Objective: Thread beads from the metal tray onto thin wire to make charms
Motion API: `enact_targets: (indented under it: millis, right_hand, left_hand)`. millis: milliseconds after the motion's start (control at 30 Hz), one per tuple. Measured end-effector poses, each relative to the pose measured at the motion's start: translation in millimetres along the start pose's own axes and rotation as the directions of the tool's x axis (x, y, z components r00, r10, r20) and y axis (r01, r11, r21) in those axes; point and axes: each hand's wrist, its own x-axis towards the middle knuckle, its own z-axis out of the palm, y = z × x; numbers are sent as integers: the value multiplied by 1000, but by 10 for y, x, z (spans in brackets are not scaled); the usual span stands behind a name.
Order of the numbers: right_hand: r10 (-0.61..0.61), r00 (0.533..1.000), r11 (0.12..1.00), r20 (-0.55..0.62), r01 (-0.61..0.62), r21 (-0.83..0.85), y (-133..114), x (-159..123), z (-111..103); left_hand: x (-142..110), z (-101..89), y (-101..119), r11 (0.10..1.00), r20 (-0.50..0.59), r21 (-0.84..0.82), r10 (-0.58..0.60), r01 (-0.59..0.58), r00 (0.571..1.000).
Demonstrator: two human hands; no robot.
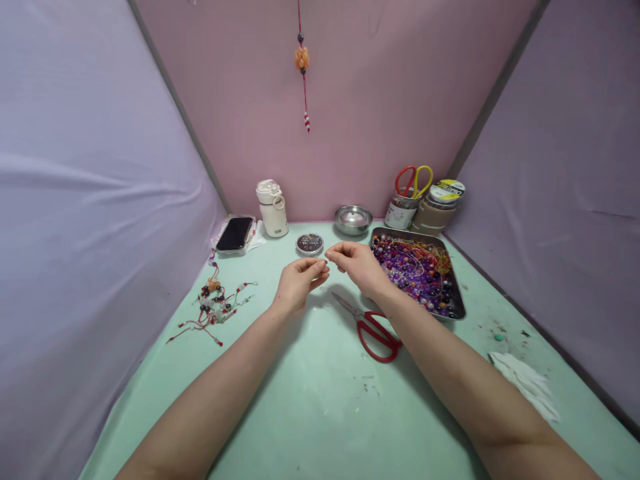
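My left hand (302,280) is raised over the middle of the table, thumb and forefinger pinched together. A tiny dark reddish speck shows at its fingertips, too small to name. Close beside it, my right hand (359,263) also makes a pinch, its fingertips almost meeting those of the left; what it holds, if anything, cannot be made out. Red-handled scissors (375,333) lie on the table under my right wrist. Just beyond the hands stands a small round container (310,244) of dark bits. To the right is a metal tray (463,308) full of purple, red and clear beads (407,270).
Beaded red cords (215,307) lie at left, near a phone (236,234) and a white bottle (273,210). A steel bowl (353,220) and jars (400,212) stand at the back. A beaded string (302,59) hangs ahead; a white cloth (527,383) lies right.
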Motion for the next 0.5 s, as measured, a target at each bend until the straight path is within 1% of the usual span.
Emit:
enact_targets:
  millis: [233,367,433,500]
  right_hand:
    - [5,1000,1000,3,-5,-18,30,7,-3]
    - [-21,1000,999,8,21,-44,52,15,12]
    - [-38,999,996,18,39,-78,24,29,-19]
    - [-57,998,988,17,59,-146,-38,56,-126]
  left_hand:
    - [-7,14,6,999,-29,-48,-24,22,999]
    - [-8,24,16,998,-40,-62,-28,25,999]
    - [-2,25,18,998,-49,-65,-13,10,999]
    - [7,26,18,998,-37,-63,-13,11,999]
